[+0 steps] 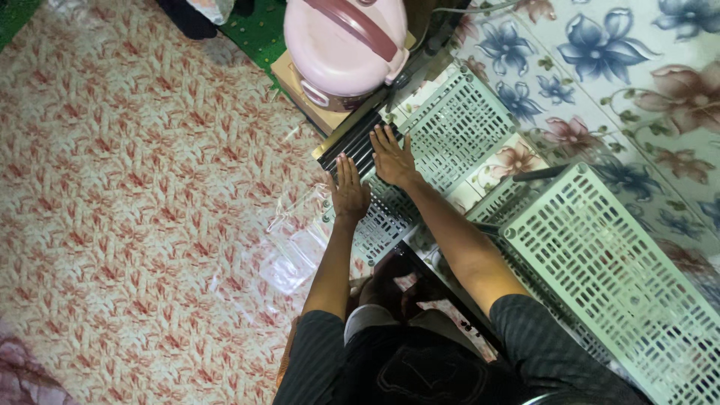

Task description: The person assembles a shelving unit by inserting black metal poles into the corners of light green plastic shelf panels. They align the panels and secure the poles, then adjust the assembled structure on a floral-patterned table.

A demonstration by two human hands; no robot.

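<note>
Seen from above, a person's left hand and right hand lie flat, fingers spread and gripping nothing, on a dark ribbed panel at the end of a pale perforated plastic shelf. The rack looks light and unsteady; uneven pressure could tip it toward the glossy pink rice cooker just beyond. A second slotted shelf sits alongside.

red-patterned floor mat, blue floral wall covering
</note>
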